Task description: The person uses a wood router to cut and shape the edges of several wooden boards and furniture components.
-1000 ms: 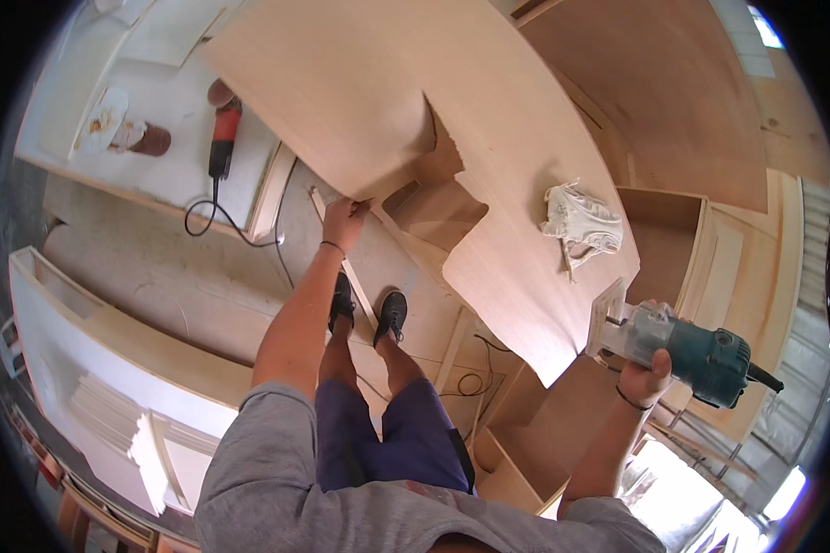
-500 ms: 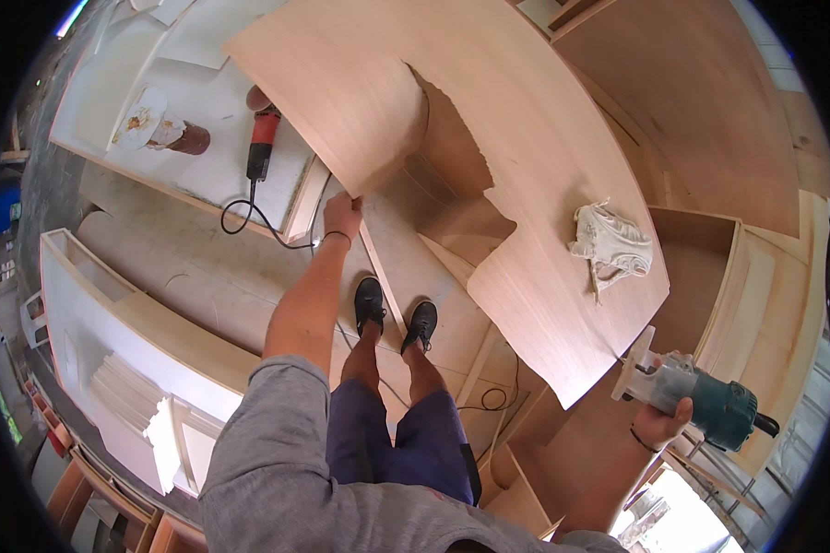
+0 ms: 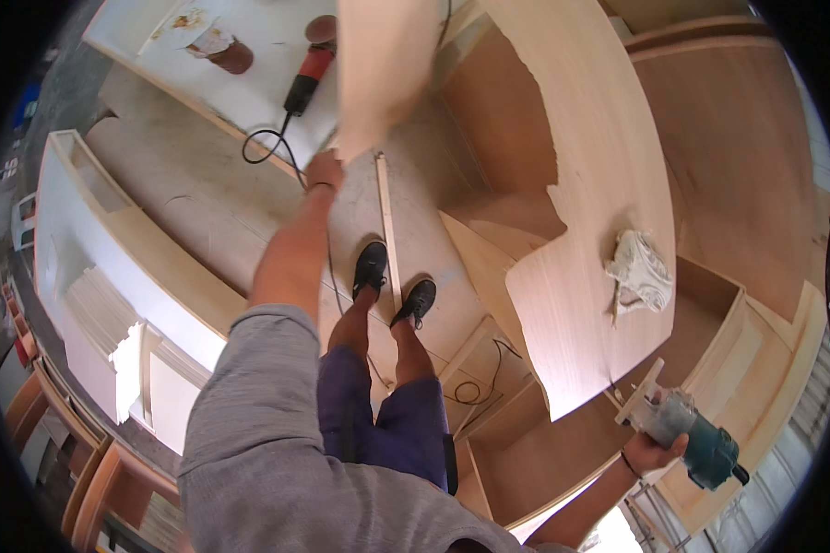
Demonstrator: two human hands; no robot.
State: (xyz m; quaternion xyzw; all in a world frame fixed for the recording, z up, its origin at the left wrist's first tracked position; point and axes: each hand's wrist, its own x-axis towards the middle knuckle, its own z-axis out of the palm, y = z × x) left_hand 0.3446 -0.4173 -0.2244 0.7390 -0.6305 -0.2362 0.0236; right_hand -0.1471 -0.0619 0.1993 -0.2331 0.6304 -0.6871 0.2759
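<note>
My left hand (image 3: 325, 171) is stretched forward and grips the lower edge of a cut-off piece of thin plywood (image 3: 383, 64), which is lifted clear and blurred. Beside it lies the large plywood sheet (image 3: 599, 184) with a ragged cut-out gap, resting on a wooden cabinet frame. My right hand (image 3: 653, 452) hangs low at the right and holds a teal power cutting tool (image 3: 696, 442) by its body, just off the sheet's near corner. My feet in black shoes (image 3: 392, 281) stand on the floor between the two.
A crumpled white rag (image 3: 638, 272) lies on the large sheet. A red power tool (image 3: 306, 78) with a black cord rests on a white board at the back left. A thin wooden strip (image 3: 387, 230) lies on the floor. White cabinet parts (image 3: 101, 267) stand at left.
My left hand has pulled the cut piece of plywood away from the large sheet and raised it, opening the gap. My right hand with the cutting tool has dropped lower.
</note>
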